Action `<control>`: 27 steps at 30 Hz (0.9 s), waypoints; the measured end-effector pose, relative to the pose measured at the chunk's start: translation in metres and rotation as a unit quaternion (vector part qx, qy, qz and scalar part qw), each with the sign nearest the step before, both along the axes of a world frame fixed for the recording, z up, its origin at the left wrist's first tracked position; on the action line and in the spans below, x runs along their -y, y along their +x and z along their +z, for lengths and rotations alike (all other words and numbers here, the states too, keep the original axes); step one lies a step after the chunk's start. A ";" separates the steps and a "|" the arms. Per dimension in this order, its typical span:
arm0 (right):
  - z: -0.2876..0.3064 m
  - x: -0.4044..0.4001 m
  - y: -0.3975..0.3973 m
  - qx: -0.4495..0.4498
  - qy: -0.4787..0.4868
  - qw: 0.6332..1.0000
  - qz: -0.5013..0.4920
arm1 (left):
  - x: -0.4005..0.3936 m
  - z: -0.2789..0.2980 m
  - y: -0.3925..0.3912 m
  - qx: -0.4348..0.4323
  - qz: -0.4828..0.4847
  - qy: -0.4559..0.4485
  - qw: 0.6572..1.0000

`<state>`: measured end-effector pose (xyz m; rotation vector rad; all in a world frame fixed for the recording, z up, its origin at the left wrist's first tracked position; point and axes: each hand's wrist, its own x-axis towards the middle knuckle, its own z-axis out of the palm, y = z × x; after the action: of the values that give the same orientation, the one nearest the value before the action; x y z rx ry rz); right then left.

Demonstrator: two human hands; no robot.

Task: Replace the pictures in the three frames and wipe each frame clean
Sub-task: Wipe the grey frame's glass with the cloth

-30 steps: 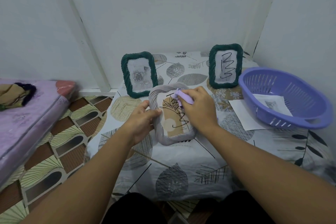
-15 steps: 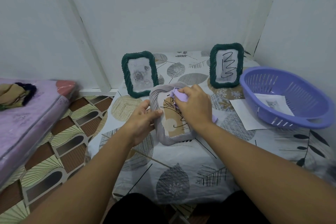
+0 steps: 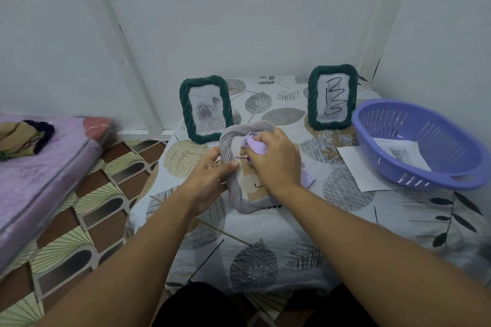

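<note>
A grey rope-pattern frame (image 3: 235,188) lies on the leaf-print table, its glass marked with black scribble. My left hand (image 3: 210,180) grips its left edge. My right hand (image 3: 276,162) presses a bunched lilac cloth (image 3: 256,146) on the upper part of the glass and hides most of the picture. Two dark green frames stand behind: the left green frame (image 3: 206,109) shows a rose picture, the right green frame (image 3: 332,97) has a black zigzag scribble on its glass.
A purple plastic basket (image 3: 414,167) at the right holds a printed picture (image 3: 398,152) and sits partly on a white sheet (image 3: 358,167). White walls close the back and right. A pink-covered mattress (image 3: 39,175) lies left, past patterned floor.
My right hand with the lilac cloth has slid leftward and up across the grey frame's glass. My left hand keeps its hold on the frame's left edge.
</note>
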<state>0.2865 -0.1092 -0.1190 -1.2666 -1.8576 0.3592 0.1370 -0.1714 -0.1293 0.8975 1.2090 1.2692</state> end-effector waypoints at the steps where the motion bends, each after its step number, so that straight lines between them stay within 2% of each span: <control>1: -0.001 0.001 -0.001 0.018 0.006 1.000 0.006 | 0.000 0.000 0.000 0.001 0.000 0.001 1.000; 7: 0.004 -0.007 0.006 -0.058 -0.029 0.998 -0.028 | 0.000 0.000 -0.001 0.004 -0.005 0.000 1.000; 12: 0.002 0.000 -0.001 0.010 -0.004 1.000 0.015 | 0.000 -0.001 -0.001 0.010 -0.007 0.004 1.000; 16: 0.004 -0.009 0.006 -0.033 -0.021 0.999 -0.020 | 0.000 -0.001 0.000 0.008 -0.005 -0.001 1.000; 21: 0.003 0.000 0.001 0.014 0.007 1.000 0.016 | 0.000 -0.002 -0.001 0.014 -0.001 0.001 1.000; 25: 0.004 -0.008 0.008 -0.030 -0.017 0.999 -0.012 | 0.000 -0.001 0.000 0.011 -0.003 0.000 1.000; 27: 0.005 -0.006 0.008 -0.004 -0.008 1.000 0.002 | 0.000 -0.001 0.000 0.010 -0.002 -0.001 1.000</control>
<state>0.2948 -0.1029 -0.1143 -1.2718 -1.8539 0.3812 0.1368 -0.1717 -0.1308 0.8826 1.1914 1.2715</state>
